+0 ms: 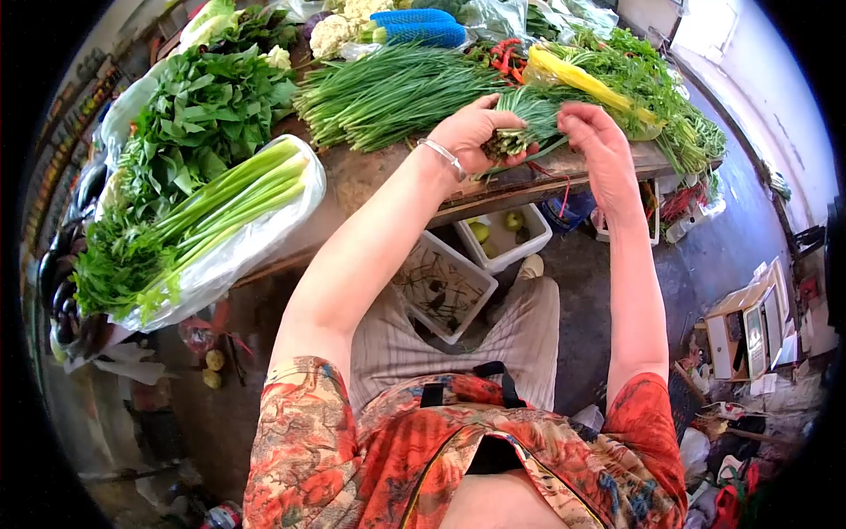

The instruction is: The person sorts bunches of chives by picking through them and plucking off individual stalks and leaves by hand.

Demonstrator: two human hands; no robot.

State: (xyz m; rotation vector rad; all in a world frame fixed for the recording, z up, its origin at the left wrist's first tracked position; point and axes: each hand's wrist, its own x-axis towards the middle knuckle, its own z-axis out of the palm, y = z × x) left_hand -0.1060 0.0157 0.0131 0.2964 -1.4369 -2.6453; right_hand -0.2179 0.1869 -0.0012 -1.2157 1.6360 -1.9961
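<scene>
My left hand [474,134], with a bracelet [443,159] at the wrist, is wrapped round a small bunch of garlic chives [535,110]. The cut stalk ends point toward me and the green blades run off to the right. My right hand [599,139] is closed in a pinch beside those blades; what its fingertips hold, if anything, is too small to make out. Just left of the held bunch, a large pile of garlic chives [388,97] lies on the wooden table [352,181]. Below my hands, a thin red tie [567,187] hangs at the table edge.
Celery [238,194] on plastic wrap and leafy greens [207,110] lie at left. Cauliflower [332,35], a blue net [414,28], red chilies [508,62] and a yellow bag [586,81] sit farther back. White bins [449,331] stand under the table, by my legs.
</scene>
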